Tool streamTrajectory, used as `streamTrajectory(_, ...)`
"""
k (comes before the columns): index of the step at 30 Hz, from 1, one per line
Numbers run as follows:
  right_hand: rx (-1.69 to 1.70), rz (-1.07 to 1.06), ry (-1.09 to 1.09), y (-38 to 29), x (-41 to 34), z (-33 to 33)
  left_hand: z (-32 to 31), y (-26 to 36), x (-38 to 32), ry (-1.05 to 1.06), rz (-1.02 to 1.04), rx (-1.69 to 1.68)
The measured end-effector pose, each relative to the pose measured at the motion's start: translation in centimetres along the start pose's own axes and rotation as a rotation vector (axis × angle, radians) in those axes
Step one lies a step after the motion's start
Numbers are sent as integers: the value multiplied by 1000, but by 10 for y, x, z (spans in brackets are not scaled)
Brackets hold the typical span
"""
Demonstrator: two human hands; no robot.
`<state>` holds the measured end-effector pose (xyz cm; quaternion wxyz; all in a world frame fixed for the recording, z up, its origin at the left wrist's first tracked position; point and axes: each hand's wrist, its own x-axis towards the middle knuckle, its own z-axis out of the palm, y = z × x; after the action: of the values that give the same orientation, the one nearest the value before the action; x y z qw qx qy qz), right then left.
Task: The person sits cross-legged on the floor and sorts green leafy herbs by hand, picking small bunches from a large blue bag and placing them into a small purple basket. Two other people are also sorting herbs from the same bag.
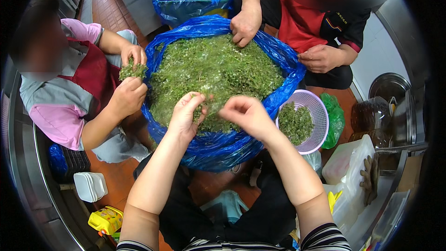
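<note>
A big heap of small-leaved green herb sprigs [216, 66], dotted with tiny white flowers, fills a container lined with a blue plastic bag [223, 153]. Over the near side of this heap, my left hand [188, 113] grips a few sprigs between thumb and fingers. My right hand [245, 113] is just to the right, its fingertips drawn together and blurred; whether a bit of stem sits in them I cannot tell. Right of the bag stands a lilac plastic colander [322, 122], and more green sprigs [296, 123] lie inside it.
On the left, a person in a dark red apron [87, 76] holds a bunch of sprigs [132, 71]. Another person's hand [245, 26] touches the heap's far side. Behind stands a blue-lined bin [195, 7]. White tubs [90, 186], a yellow jug [106, 219] and a green bag [332, 122] surround me.
</note>
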<state>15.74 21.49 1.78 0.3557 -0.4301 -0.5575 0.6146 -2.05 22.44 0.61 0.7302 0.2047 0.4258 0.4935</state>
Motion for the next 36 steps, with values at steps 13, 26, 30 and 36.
streamTrajectory(13, -325, -151, 246, 1, 7, 20, 10, -3, -8, -20, -69, 41)
streamTrajectory(26, -335, -283, 256, 14, 9, 18, 10, -7, -7, -40, -6, 116)
streamTrajectory(30, -337, -218, 250, 9, 9, 16, 8, -1, -6, -32, -50, 32)
streamTrajectory(36, -211, -129, 162, 10, 6, 12, 2, 3, -2, -33, -26, -21)
